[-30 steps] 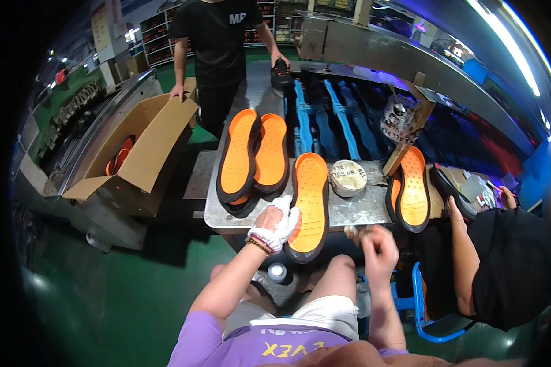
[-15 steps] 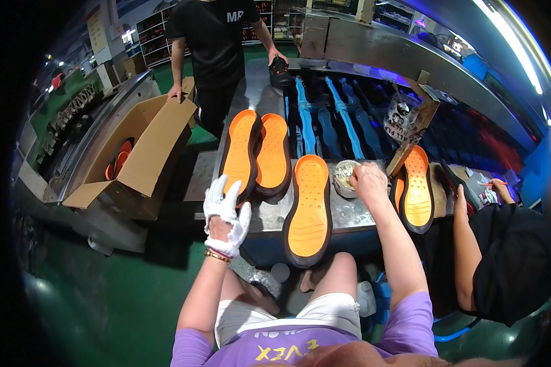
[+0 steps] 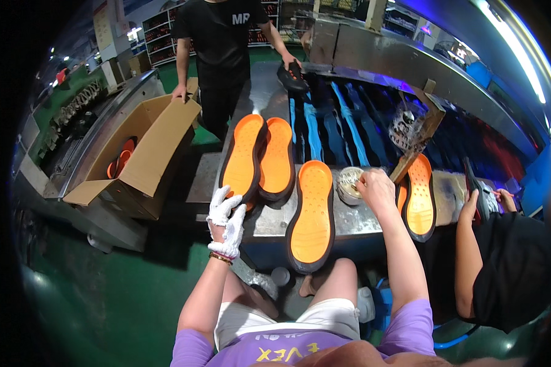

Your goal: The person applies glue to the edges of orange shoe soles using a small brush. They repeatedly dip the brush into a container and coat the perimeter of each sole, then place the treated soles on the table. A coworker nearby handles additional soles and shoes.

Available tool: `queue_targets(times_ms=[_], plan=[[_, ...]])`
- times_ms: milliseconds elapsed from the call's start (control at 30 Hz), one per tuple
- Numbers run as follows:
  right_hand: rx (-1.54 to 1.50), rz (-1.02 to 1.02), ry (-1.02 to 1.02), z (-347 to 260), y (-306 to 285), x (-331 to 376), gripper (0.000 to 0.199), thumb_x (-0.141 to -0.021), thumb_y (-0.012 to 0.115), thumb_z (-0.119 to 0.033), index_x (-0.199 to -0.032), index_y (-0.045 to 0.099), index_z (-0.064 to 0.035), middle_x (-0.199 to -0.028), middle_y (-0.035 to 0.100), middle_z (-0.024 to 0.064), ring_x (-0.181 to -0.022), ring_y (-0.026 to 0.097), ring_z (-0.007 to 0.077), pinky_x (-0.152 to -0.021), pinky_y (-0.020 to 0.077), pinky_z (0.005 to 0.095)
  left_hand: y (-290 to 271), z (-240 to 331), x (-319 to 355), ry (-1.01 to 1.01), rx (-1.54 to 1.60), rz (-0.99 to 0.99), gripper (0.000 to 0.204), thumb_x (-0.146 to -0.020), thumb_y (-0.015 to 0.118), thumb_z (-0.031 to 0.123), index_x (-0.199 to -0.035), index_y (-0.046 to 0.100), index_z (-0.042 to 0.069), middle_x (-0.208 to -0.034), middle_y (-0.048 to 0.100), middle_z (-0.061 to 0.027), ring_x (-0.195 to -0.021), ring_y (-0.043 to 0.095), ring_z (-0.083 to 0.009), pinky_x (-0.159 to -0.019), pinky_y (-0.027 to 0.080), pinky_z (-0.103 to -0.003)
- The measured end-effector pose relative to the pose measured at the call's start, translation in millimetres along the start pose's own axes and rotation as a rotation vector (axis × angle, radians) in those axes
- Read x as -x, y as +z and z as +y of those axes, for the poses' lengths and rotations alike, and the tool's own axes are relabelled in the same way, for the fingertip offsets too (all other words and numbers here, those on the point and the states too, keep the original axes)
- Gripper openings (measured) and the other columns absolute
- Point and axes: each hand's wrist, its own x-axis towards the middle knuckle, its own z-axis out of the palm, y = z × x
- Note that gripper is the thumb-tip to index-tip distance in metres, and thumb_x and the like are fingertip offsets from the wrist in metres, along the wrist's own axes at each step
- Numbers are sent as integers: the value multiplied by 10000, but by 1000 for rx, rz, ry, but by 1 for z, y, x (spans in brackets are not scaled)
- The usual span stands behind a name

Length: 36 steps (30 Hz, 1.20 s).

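Metal workbench (image 3: 364, 223) above a green floor (image 3: 104, 287), watched from my remote seat.

From the left I count one cardboard box (image 3: 165, 147), then the white-gloved left hand (image 3: 225, 225), fingers spread and gripping nothing, at the near end of two overlapping orange-and-black shoe soles (image 3: 243, 156); whether a fingertip touches, I cannot tell. One middle sole (image 3: 313, 214) lies between the hands, long axis running away from the body, near end overhanging the bench edge. Just right of its far half stands one round tub (image 3: 348, 194); the bare right hand (image 3: 378, 189) is nearer to it, at its right rim, fingers bunched, and what they pinch, if anything, I cannot see. Further right lie two soles (image 3: 419, 196), one mostly covered: at least five on the bench.
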Motion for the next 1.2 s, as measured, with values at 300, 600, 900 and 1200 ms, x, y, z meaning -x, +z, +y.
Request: queue_targets(times_ms=[300, 600, 900, 1200], plan=[[-54, 72, -64, -3, -9, 9, 140, -813, 774, -165, -818, 718, -37, -906, 699, 120, -933, 662, 330, -828, 542, 432, -19, 2, -29, -362, 280, 21, 141, -842, 777, 43, -982, 773, 31, -1521, 501, -187, -1161, 613, -174, -847, 525, -301], [-131, 237, -138, -8, -12, 20, 104, -809, 762, -116, -821, 706, -29, -924, 687, 127, -925, 653, 339, -816, 543, 427, -15, -3, -56, -733, 542, 178, 631, -903, 789, 181, -1429, 498, -11, -1369, 587, -150, -1143, 641, -225, -885, 566, -374], [-130, 196, -169, -1, -4, 19, 89, -809, 767, -94, -819, 700, -36, -962, 681, 116, -936, 636, 331, -802, 536, 428, -30, -25, -94, -1031, 1309, -91, 155, -910, 702, 67, -1055, 667, 25, -987, 747, -100, -812, 743, -223, -679, 630, -294], [-166, 387, -104, -11, -13, 34, 108, -829, 774, -119, -868, 687, -68, -1037, 688, 83, -1002, 629, 302, -845, 467, 426, -52, 61, -11, -610, 1202, 204, 406, -878, 639, -52, -1279, 607, 1, -1195, 709, -131, -1091, 702, -265, -982, 572, -424]])
